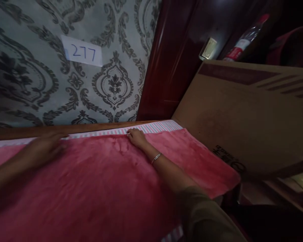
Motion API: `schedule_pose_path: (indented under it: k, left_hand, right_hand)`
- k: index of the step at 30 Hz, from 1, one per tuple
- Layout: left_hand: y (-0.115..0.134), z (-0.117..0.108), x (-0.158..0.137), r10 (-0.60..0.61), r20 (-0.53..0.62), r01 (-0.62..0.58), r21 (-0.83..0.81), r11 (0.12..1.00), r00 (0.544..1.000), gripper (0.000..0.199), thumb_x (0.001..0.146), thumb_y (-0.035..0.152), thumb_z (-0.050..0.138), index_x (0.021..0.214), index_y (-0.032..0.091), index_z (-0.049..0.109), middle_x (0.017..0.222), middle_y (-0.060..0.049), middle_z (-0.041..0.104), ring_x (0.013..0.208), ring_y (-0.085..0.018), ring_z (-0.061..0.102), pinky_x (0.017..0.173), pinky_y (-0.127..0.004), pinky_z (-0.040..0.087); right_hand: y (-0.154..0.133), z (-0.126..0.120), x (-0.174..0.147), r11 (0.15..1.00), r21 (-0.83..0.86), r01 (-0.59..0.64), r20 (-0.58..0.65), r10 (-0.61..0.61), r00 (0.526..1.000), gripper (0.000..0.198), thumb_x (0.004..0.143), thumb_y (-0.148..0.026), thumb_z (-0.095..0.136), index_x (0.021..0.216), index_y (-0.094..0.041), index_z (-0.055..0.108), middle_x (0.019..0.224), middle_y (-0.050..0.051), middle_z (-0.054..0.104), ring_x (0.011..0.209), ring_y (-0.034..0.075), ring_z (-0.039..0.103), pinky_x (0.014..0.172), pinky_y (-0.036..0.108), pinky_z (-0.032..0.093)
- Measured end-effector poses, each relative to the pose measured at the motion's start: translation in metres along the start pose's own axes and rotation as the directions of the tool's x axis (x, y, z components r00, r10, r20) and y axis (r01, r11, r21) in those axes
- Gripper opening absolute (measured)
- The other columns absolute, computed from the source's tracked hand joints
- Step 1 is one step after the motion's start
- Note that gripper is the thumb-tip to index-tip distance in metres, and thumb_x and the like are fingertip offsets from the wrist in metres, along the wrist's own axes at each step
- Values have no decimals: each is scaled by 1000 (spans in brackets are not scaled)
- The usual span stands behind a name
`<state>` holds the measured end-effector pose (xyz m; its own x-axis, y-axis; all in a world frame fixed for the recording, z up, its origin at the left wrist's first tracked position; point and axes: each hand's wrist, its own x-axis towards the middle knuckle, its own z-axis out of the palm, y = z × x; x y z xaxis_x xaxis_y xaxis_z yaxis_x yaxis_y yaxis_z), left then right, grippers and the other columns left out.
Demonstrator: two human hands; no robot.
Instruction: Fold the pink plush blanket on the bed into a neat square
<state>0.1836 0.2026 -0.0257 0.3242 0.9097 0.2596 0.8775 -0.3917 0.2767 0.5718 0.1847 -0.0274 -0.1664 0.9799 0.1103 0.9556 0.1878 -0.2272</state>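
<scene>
Here, in the head view, a pink plush cloth (96, 181) lies spread over a striped sheet (164, 126), stopping just short of the sheet's far edge, beside a wooden ledge (91, 128). My right hand (138, 137) rests on the cloth's far edge, its fingers bent and close together; I cannot tell whether they pinch it. Behind the ledge rises a patterned wall (114, 84) bearing a paper (83, 52) marked "277"; farther right stands a dark red panel (176, 43) with a gold-coloured fitting (209, 48).

A cardboard box (242, 117) blocks the right side, close by the cloth's right edge. A red-capped bottle (244, 40) shows above its rim, inside or behind, I can't say.

My left hand (46, 148), along the far edge's left stretch, is blurred, so how wide its fingers stand is unclear. What carries the sheet is hidden, and my sleeve (207, 215) covers some cloth.
</scene>
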Motion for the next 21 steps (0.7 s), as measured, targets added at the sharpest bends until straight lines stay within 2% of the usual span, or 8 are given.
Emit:
schedule_pose_path:
  k: [2,4,6,9,12,15,18,21]
  left_hand:
    - [62,13,11,108,61,-102,-92,991,992,77,72,78,38,130,32,62,122,-7,71,119,-34,59,109,-49,46]
    - [110,27,19,200,118,-180,-163,970,973,76,78,76,38,132,28,62,125,-10,70,118,-33,61,106,-48,50]
    - [144,43,27,243,138,-214,-195,957,960,74,83,73,37,134,24,61,128,-12,68,118,-31,62,106,-47,50]
    - [179,72,39,279,141,-257,-159,953,950,67,90,63,38,137,22,60,141,-16,61,130,-31,57,113,-46,43]
    - [199,100,43,284,149,-280,-49,959,947,63,92,54,41,145,21,55,155,-16,49,146,-33,42,121,-52,31]
    - [206,120,40,234,152,-241,32,970,960,62,95,51,39,151,26,48,159,-12,43,150,-32,35,123,-58,22]
    - [203,128,37,213,164,-226,64,972,963,63,95,51,37,153,26,45,160,-10,41,152,-32,32,124,-59,20]
    - [200,128,39,223,155,-239,94,966,962,64,95,51,34,153,24,46,160,-11,41,151,-32,34,123,-58,24]
  right_hand:
    - [25,-7,-9,1000,-5,-30,2,30,1000,31,106,-30,40,125,-19,62,129,9,66,119,21,57,96,32,37]
    - [50,-14,-17,999,-9,-39,7,39,999,30,105,-28,41,123,-19,64,128,9,67,118,20,58,95,31,38]
    - [72,-19,-23,999,-11,-45,9,45,999,28,104,-26,44,120,-19,65,127,8,68,116,20,58,93,30,38]
    - [95,-23,-26,997,-13,-70,-10,70,997,23,101,-23,49,116,-19,66,122,8,70,112,20,59,91,30,38]
    - [105,-20,-24,992,-12,-126,-73,124,990,25,101,-21,45,114,-16,66,120,12,69,112,22,58,93,32,38]
    - [105,-12,-22,987,0,-162,-117,161,980,27,102,-20,42,114,-14,67,120,14,68,114,24,57,96,34,39]
    - [107,-10,-19,988,19,-153,-125,154,980,25,102,-24,47,111,-18,69,117,10,69,113,22,58,95,31,41]
    - [126,-22,-18,988,33,-149,-169,153,974,30,103,-20,43,119,-21,68,123,6,68,118,17,57,100,26,40]
